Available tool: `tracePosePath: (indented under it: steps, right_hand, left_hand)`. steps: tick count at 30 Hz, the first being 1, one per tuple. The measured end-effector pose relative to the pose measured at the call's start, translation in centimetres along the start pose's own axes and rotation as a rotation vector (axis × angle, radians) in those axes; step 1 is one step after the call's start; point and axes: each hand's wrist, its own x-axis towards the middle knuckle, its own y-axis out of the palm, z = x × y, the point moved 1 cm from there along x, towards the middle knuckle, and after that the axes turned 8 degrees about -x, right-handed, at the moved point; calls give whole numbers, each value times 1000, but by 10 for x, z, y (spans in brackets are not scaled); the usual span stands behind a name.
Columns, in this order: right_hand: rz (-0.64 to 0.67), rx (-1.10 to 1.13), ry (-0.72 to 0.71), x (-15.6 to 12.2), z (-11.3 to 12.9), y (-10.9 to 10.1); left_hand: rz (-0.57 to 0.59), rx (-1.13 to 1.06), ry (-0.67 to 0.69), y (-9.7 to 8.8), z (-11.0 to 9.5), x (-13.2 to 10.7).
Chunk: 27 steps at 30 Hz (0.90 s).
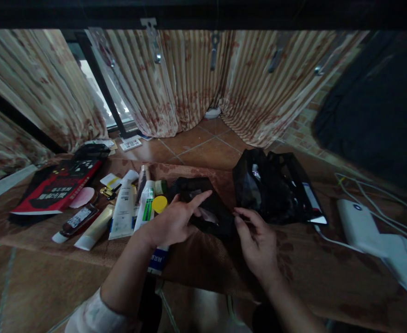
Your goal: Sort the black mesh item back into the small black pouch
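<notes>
A small black mesh pouch lies on the brown cloth, its mouth partly spread with something pale showing inside. My left hand is at its left side, index finger stretched across the top and the other fingers curled at its near edge. With thumb and fingertips, my right hand pinches the pouch's right end. Close to my left hand are a yellow-lidded jar, a white and green tube and a dark blue tube, partly covered by the hand.
A larger black mesh bag stands at right, beside a white power bank with cables. On the left are a red book, a white tube, a gold tube and a dark bottle. Curtains hang behind.
</notes>
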Motion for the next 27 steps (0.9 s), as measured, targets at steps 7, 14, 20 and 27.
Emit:
tracePosePath:
  steps: [7, 14, 20, 27]
  right_hand:
    - [-380, 2, -93, -6, 20, -17]
    - [-139, -242, -327, -22, 38, -14]
    - [-182, -307, -198, -21, 30, -5]
    - [-193, -305, -263, -17, 34, -4]
  left_hand:
    - [-271, -151, 171, -13, -15, 5]
    - [-221, -242, 46, -13, -32, 3]
    - [-25, -367, 66, -8, -38, 6]
    - [45, -491, 58, -4, -40, 6]
